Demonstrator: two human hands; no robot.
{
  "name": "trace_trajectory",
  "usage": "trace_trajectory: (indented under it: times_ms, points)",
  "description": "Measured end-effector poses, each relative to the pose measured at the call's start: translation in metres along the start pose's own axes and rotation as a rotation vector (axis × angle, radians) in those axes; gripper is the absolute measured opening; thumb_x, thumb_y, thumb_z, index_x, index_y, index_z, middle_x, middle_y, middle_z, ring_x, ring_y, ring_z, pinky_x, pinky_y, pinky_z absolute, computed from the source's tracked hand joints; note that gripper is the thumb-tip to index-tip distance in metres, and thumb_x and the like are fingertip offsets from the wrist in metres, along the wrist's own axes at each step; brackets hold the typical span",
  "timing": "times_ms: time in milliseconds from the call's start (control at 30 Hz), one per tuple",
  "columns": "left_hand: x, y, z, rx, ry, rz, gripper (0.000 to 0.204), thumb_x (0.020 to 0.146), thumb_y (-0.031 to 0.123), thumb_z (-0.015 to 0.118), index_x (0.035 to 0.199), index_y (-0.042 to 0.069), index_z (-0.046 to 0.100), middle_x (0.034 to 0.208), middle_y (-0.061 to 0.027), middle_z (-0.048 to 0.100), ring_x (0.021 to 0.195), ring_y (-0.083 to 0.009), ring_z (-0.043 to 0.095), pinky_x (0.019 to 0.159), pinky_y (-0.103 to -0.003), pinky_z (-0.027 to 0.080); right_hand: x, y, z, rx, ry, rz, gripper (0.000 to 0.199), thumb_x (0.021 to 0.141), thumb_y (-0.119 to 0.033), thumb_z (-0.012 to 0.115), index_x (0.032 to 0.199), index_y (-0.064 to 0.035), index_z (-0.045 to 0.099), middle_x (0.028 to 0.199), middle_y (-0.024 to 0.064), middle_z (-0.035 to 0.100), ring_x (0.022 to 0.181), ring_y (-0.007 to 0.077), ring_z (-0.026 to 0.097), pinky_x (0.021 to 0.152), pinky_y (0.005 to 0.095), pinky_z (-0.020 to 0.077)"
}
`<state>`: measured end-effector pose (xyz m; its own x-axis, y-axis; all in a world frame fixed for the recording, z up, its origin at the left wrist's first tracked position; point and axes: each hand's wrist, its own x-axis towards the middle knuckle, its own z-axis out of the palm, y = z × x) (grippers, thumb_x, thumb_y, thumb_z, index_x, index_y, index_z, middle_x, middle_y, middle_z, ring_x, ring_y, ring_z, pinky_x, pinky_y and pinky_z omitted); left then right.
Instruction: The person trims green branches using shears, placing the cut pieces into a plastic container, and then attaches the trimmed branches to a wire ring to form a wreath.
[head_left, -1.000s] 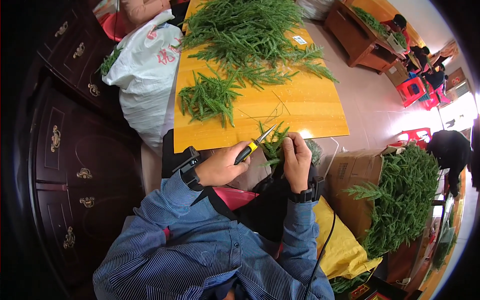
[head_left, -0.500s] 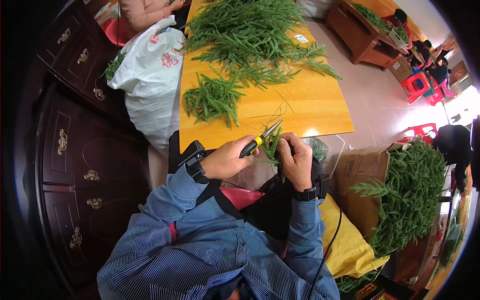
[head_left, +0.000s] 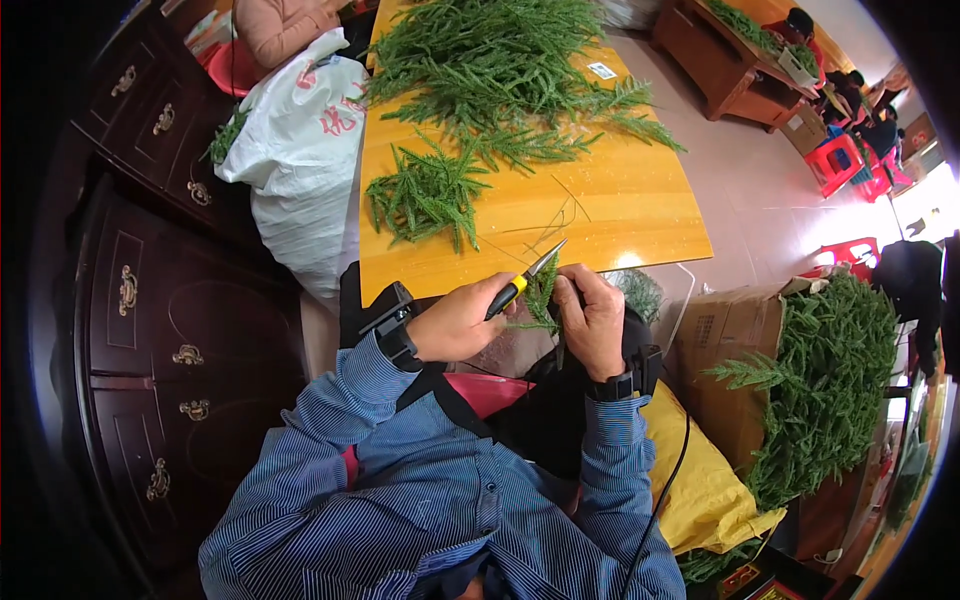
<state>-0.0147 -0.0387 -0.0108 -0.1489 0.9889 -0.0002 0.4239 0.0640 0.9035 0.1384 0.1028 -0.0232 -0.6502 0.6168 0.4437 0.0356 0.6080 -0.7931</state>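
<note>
My left hand (head_left: 458,322) is closed round needle-nose pliers (head_left: 514,288) with black and yellow handles. Their metal tip points up and to the right, at the near edge of the yellow wooden table (head_left: 640,215). Close beside the jaws, my right hand (head_left: 594,322) pinches a green artificial pine sprig (head_left: 540,290), which hangs between the two hands. Something dark and narrow shows below the right fingers, too hidden to name. Thin loose stems (head_left: 568,205) lie on the tabletop past the plier tip. A small heap of cut sprigs (head_left: 428,195) rests to their left.
A large pile of green branches (head_left: 490,65) covers the table's far part. To the left stand a stuffed white sack (head_left: 300,170) and dark drawers (head_left: 190,300). On the right are a cardboard box (head_left: 730,335) full of greenery and a yellow sack (head_left: 690,470). Other people sit farther off.
The sprig has turned slightly and looks narrower beside the plier jaws. Both hands keep their grip and almost the same place; the whole view has shifted a little.
</note>
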Motion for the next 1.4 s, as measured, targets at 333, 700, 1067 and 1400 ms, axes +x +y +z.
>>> trace_trajectory:
  times_ms: [333, 700, 1067, 1400]
  points:
    - [-0.008, -0.005, 0.001, 0.151, 0.017, 0.126, 0.057, 0.081, -0.002, 0.053, 0.135, -0.005, 0.038, 0.127, -0.0305, 0.05, 0.121, -0.0449, 0.049, 0.103, -0.044, 0.04, -0.002, -0.002, 0.002, 0.058, -0.074, 0.081, 0.009, 0.091, -0.005, 0.059, 0.087, 0.0017, 0.063, 0.063, 0.0084, 0.059, 0.056, 0.0131, 0.057, 0.055, 0.0267, 0.0446]
    - [0.007, -0.019, 0.007, 0.175, -0.005, 0.1, 0.05, 0.09, 0.009, 0.057, 0.136, -0.003, 0.04, 0.126, -0.028, 0.053, 0.119, -0.0426, 0.052, 0.1, -0.043, 0.043, 0.0, -0.002, -0.007, 0.072, -0.072, 0.145, 0.009, 0.09, -0.005, 0.06, 0.086, 0.0019, 0.063, 0.061, 0.0107, 0.057, 0.054, 0.0172, 0.057, 0.053, 0.0285, 0.0444]
    - [0.031, -0.023, 0.019, 0.209, 0.07, 0.113, 0.043, 0.088, 0.011, 0.061, 0.128, 0.001, 0.048, 0.102, -0.0259, 0.062, 0.095, -0.0432, 0.062, 0.08, -0.044, 0.05, 0.004, 0.012, -0.013, -0.097, 0.031, 0.069, 0.011, 0.093, -0.008, 0.058, 0.088, 0.0005, 0.063, 0.062, 0.0101, 0.058, 0.055, 0.016, 0.058, 0.054, 0.0285, 0.0448]
    - [0.036, -0.034, 0.012, 0.156, 0.108, 0.11, 0.038, 0.085, 0.014, 0.063, 0.119, 0.0, 0.054, 0.094, -0.0253, 0.064, 0.089, -0.0429, 0.063, 0.076, -0.045, 0.051, 0.007, 0.018, -0.008, -0.18, 0.049, 0.021, 0.006, 0.089, -0.007, 0.061, 0.089, -0.001, 0.063, 0.069, 0.0153, 0.06, 0.06, 0.0283, 0.06, 0.057, 0.034, 0.0468]
